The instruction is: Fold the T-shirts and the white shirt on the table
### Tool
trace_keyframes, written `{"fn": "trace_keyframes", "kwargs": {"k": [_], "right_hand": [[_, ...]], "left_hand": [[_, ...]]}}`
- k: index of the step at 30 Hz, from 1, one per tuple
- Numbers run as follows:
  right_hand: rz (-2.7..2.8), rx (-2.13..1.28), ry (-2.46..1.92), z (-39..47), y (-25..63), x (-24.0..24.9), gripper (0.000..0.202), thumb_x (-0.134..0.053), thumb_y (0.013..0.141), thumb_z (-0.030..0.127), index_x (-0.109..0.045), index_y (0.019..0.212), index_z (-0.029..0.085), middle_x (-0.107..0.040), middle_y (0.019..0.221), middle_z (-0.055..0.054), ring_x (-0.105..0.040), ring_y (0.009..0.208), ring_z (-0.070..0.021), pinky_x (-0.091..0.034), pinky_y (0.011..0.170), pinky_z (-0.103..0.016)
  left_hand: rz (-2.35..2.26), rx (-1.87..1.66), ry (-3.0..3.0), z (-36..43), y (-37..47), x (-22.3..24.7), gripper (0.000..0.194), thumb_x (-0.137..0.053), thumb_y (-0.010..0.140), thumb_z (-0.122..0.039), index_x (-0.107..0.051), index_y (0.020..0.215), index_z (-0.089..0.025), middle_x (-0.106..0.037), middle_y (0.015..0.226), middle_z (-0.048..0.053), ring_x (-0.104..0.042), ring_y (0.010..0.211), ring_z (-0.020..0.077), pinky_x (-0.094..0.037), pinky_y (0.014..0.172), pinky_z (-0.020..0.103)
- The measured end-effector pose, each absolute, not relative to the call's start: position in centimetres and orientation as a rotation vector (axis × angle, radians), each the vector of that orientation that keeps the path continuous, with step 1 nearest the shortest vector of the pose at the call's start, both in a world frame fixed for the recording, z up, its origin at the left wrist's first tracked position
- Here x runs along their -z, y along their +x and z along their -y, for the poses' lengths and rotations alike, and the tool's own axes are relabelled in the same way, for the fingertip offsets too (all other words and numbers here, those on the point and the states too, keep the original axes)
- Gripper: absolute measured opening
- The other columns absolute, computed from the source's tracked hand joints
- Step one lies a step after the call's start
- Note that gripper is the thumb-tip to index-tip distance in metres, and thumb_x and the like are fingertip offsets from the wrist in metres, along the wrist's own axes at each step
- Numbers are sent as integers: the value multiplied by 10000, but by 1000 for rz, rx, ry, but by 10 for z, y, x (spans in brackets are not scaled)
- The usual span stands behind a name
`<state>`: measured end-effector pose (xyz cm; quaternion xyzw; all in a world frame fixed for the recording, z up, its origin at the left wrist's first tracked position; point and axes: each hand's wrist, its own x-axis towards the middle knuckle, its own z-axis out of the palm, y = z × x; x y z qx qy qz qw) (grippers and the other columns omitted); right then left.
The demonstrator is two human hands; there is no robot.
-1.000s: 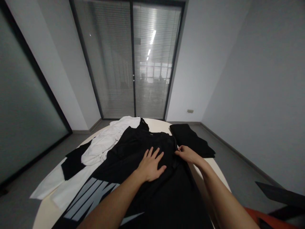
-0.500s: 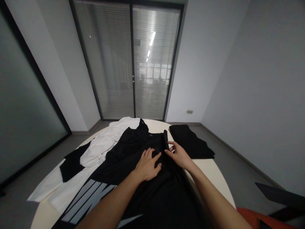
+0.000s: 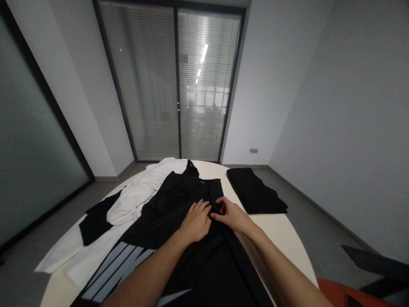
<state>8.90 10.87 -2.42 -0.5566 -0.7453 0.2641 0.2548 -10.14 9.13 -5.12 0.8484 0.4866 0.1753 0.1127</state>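
Observation:
Spread over the table is a black garment (image 3: 204,264) with a large grey print at its lower left. My left hand (image 3: 196,221) lies on its upper middle, fingers stretched forward over the cloth. Just to the right, my right hand (image 3: 231,215) has thumb and fingers curled together on the garment's right edge, which is folded inward in a narrow strip. The thumb nearly meets my left fingertips. The cloth between the right fingers is partly hidden.
A folded black garment (image 3: 255,192) lies at the table's right. On the left is a heap of white and black clothing (image 3: 137,192). The round cream table (image 3: 294,243) has an orange chair (image 3: 338,292) beside it at lower right.
My right hand has moved left with the garment's right edge, which stood raised and now lies folded over. The left hand's fingers have drawn closer together.

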Motion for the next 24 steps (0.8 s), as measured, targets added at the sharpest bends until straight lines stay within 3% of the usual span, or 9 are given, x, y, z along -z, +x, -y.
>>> {"fn": "trace_keyframes", "kwargs": {"k": [5, 9, 12, 14, 17, 20, 24], "right_hand": [[2060, -677, -1608, -104, 86, 18, 225, -731, 759, 330, -615, 889, 188, -614, 690, 21, -546, 625, -133, -356, 576, -249], [2046, -923, -1414, -102, 76, 19, 304, -687, 808, 336, -649, 1053, 160, -643, 732, 13, -580, 643, -124, -419, 603, -235], [2042, -1227, -1334, -100, 76, 18, 342, -580, 868, 303, -610, 1176, 158, -661, 766, 9, -590, 571, -107, -430, 530, -215], [2034, -1266, -1378, -100, 79, 16, 285, -518, 882, 252, -614, 1138, 173, -685, 842, -5, -596, 539, -95, -425, 499, -207], [2078, -875, -1502, -104, 88, 13, 205, -543, 857, 194, -645, 1036, 191, -711, 921, -24, -644, 659, -116, -464, 612, -228], [2043, -462, -1702, -109, 94, 12, 212, -597, 867, 248, -656, 1065, 202, -729, 977, -53, -673, 855, -180, -462, 729, -265], [2022, -454, -1955, -111, 96, 12, 313, -547, 929, 442, -690, 1043, 187, -744, 957, -104, -692, 911, -236, -455, 726, -289]], "left_hand": [[-1442, -586, 2366, -96, -101, 51, 582, -328, 926, -218, -377, 1495, -106, -429, 1546, 103, -299, 1479, 217, -194, 1240, 424], [-1441, -662, 2170, -100, -101, 48, 574, -174, 1015, -328, -296, 1539, -130, -362, 1583, 93, -333, 1464, 170, -220, 1231, 400], [-1431, -692, 2151, -101, -102, 47, 563, -189, 1027, -403, -401, 1501, -185, -421, 1553, 59, -350, 1457, 181, -239, 1224, 406], [-1445, -678, 2191, -100, -102, 48, 536, -285, 1009, -414, -482, 1452, -186, -485, 1509, 62, -358, 1453, 210, -245, 1222, 419], [-1459, -665, 2239, -100, -102, 51, 531, -381, 976, -397, -506, 1433, -157, -504, 1492, 84, -366, 1448, 238, -252, 1220, 434], [-1454, -715, 2230, -100, -102, 52, 541, -414, 956, -342, -475, 1455, -143, -490, 1503, 87, -383, 1437, 236, -262, 1219, 428], [-1411, -850, 2213, -100, -102, 49, 536, -435, 930, -276, -478, 1450, -152, -502, 1494, 81, -448, 1386, 207, -318, 1195, 385]]}}
